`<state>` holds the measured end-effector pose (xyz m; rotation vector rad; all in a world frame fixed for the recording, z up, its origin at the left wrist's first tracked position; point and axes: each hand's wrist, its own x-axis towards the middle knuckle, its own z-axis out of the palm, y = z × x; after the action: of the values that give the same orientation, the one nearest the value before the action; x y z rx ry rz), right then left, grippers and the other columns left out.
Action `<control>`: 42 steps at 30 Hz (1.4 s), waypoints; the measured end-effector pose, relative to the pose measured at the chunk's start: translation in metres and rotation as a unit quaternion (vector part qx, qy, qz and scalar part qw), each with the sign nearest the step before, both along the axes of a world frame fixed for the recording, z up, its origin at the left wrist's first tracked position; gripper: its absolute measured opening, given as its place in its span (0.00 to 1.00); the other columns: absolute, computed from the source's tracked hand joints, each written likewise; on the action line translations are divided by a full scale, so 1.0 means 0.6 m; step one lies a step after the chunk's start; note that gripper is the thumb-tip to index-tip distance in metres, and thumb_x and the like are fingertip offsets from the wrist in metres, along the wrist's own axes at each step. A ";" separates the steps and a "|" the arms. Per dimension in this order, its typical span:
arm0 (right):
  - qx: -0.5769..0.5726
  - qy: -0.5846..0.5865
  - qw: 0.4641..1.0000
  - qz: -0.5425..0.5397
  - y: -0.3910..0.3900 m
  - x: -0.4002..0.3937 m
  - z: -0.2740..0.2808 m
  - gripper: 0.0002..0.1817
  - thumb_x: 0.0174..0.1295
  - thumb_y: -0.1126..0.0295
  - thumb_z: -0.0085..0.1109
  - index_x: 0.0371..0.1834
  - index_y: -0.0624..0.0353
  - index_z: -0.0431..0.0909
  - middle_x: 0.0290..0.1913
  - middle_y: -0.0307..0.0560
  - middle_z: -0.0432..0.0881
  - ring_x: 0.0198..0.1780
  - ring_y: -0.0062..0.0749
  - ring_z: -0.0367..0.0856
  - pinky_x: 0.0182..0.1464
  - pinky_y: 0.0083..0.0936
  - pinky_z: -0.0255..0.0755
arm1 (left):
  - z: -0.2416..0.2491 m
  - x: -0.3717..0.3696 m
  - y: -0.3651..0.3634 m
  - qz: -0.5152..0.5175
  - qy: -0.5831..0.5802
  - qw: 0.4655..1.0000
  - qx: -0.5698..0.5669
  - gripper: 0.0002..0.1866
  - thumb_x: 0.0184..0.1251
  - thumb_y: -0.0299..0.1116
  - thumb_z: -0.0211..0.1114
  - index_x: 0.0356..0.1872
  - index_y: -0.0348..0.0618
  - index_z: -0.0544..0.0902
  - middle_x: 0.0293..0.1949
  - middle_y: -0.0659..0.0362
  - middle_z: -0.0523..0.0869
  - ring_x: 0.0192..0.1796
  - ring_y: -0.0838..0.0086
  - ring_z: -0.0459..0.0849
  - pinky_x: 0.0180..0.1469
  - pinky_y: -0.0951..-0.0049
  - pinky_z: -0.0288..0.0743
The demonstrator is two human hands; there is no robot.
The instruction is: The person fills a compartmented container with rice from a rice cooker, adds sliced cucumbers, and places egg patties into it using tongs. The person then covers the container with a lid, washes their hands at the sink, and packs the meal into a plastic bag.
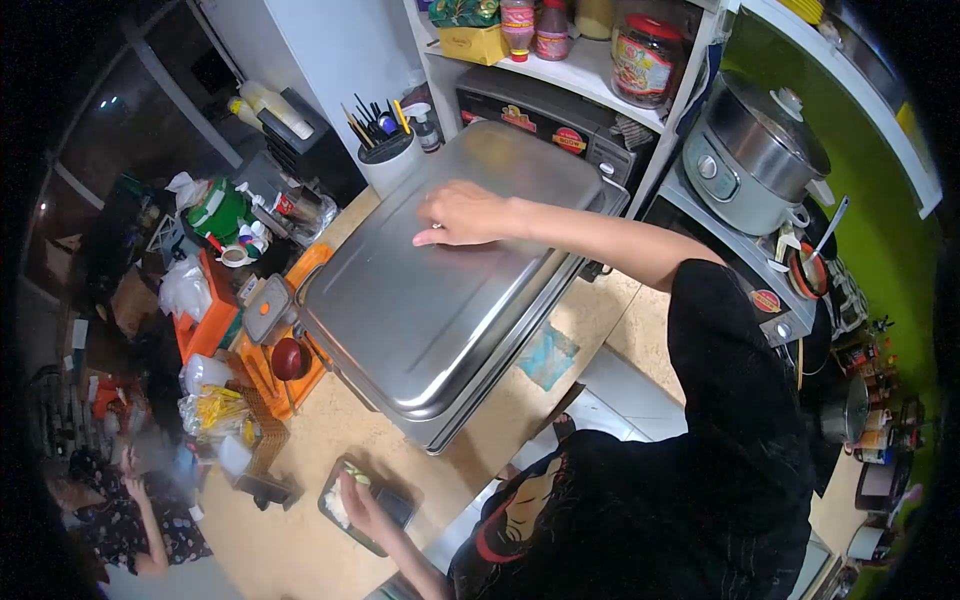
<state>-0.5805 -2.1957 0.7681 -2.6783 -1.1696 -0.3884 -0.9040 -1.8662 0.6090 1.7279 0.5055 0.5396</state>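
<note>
Right hand point(465, 212) palm down, I am resting it on the broad, brushed-metal rectangular lid point(400, 340), with the fingers loosely bent; whether they are gripping anything beneath the palm, I cannot tell. The lid is sitting over a deep metal base point(470, 410) on the pale wood-toned table point(240, 530). Left hand point(362, 505), I am holding it low over a small black rectangular tray point(396, 506), fingertips close to some pale green pieces point(358, 474) beside white food point(336, 506); whether I am pinching any of it, I cannot tell.

So I am dividing my reach, one hand at the lid, one at the food, and the left is calling for the finer touch. Any shift of the lid would be calling for a firm hold and an even lift, as its far end is lying close to the dark oven point(550, 125) under the shelf and the white utensil holder point(392, 160).

Along the left edge, a grey-lidded clear container point(270, 308), a dark red round bowl point(291, 358) and a brown openwork basket point(268, 445) are crowding the side, leaving little room for sliding anything that way. Beyond them, another person point(150, 530) is raising their hands near the chest, well apart from mine.
</note>
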 end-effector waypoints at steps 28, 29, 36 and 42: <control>0.067 0.018 0.998 0.001 -0.073 0.068 0.060 0.18 0.57 0.59 0.56 0.25 0.67 0.79 0.26 0.64 0.79 0.33 0.59 0.80 0.40 0.47 0.73 | 0.017 -0.081 -0.062 0.126 -0.003 0.990 -0.070 0.23 0.69 0.43 0.57 0.60 0.43 0.73 0.59 0.60 0.74 0.61 0.71 0.70 0.62 0.65 0.60; 0.064 0.012 0.998 0.002 -0.079 0.074 0.061 0.18 0.56 0.59 0.56 0.26 0.66 0.79 0.27 0.64 0.80 0.34 0.59 0.80 0.40 0.47 0.73 | 0.025 -0.082 -0.065 0.122 -0.004 0.990 -0.067 0.22 0.69 0.43 0.57 0.60 0.43 0.73 0.59 0.61 0.74 0.61 0.72 0.70 0.62 0.65 0.60; 0.007 0.014 0.999 -0.035 -0.134 0.147 0.059 0.18 0.53 0.60 0.54 0.25 0.68 0.78 0.26 0.63 0.78 0.28 0.47 0.79 0.35 0.42 0.71 | -0.003 -0.097 -0.046 0.150 -0.024 0.980 -0.127 0.21 0.69 0.38 0.58 0.60 0.43 0.74 0.62 0.58 0.74 0.63 0.73 0.72 0.63 0.65 0.62; -0.045 -0.049 0.992 -0.107 -0.182 0.204 0.063 0.18 0.58 0.59 0.56 0.33 0.68 0.80 0.29 0.61 0.81 0.32 0.50 0.80 0.38 0.41 0.72 | -0.003 -0.102 -0.039 0.156 -0.026 0.979 -0.131 0.18 0.70 0.35 0.58 0.58 0.40 0.75 0.57 0.61 0.78 0.56 0.80 0.75 0.57 0.79 0.66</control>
<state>-0.4579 -2.3048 0.8060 -2.9045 -0.9476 -0.5169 -0.9651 -1.8894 0.6073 1.3887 0.7815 0.7047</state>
